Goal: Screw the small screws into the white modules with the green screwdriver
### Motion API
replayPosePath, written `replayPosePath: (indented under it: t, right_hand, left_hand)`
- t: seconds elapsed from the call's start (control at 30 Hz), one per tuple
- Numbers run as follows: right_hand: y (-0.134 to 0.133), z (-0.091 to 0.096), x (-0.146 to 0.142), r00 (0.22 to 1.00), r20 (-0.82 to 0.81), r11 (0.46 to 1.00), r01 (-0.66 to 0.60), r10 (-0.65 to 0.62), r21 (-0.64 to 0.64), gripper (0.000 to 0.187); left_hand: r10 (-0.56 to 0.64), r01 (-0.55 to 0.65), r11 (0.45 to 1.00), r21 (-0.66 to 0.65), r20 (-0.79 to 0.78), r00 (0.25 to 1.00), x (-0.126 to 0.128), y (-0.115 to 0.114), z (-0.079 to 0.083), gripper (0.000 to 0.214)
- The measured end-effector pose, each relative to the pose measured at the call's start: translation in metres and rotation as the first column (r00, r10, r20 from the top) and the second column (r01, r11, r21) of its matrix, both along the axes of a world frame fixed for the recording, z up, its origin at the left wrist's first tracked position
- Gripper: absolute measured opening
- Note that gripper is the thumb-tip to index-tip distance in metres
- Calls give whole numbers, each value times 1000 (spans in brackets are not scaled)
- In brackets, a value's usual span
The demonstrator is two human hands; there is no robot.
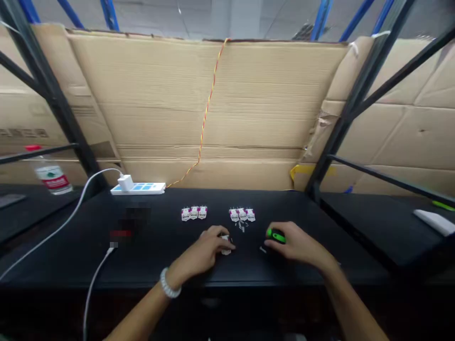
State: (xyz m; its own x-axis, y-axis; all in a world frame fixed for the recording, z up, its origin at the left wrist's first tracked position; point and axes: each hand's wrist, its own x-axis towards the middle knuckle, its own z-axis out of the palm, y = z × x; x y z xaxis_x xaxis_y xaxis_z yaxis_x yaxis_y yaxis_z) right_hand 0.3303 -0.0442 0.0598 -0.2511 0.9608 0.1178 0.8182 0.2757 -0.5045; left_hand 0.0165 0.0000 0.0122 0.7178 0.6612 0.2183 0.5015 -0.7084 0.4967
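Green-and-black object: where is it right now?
In the head view, the green-and-black object sits under the right hand on the black table, lower right of the right-hand trio of white parts.

Gap between left hand and right hand; white module rows ahead; charger cable far left.

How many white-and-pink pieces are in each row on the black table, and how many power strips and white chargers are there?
White-and-pink pieces, row on the left: 3
White-and-pink pieces, row on the right: 3
Power strip: 1
White charger: 1
Total: 8
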Motion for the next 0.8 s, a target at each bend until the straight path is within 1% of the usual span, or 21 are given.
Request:
replayPosePath:
  t: [0.07,0.1,0.17,0.23,0.33,0.43,0.57,0.67,0.73,0.8]
  right_hand:
    - [-4,-14,-5,996,81,1000,27,-26,-9,15]
    - [-5,-20,-6,996,84,1000,24,-24,-6,12]
    - [-5,-30,-7,998,65,1000,24,-25,9,16]
    - [-5,-35,-7,998,61,1000,15,-16,8,17]
    - [-6,-35,-11,995,97,1000,-2,2,-7,17]
    - [-6,-34,-16,988,150,1000,-19,18,5,21]
    - [-7,-34,-23,981,176,997,-81,77,18,18]
    - [-8,-31,-31,983,151,993,-115,108,36,15]
    - [-8,-28,-40,985,129,992,-121,114,48,14]
    - [-7,-26,-51,987,100,989,-135,129,58,13]
  left_hand:
    - [-5,5,1000,-11,5,1000,-4,-3,-2,64]
    - [-1,1,1000,-15,19,1000,-6,-3,-3,67]
    - [5,-4,1000,-27,58,998,-10,-3,-5,70]
    - [26,-22,999,-41,99,995,-14,-2,-5,71]
    - [66,-59,996,-69,108,992,-18,-2,-5,60]
    - [53,-45,994,-98,83,995,-20,-4,-4,41]
    - [44,-36,994,-102,80,996,-20,-9,-4,39]
    - [46,-40,995,-88,74,996,-22,-13,-1,36]
    - [49,-43,996,-84,63,997,-23,-15,2,31]
    - [54,-49,995,-86,55,997,-25,-17,4,31]
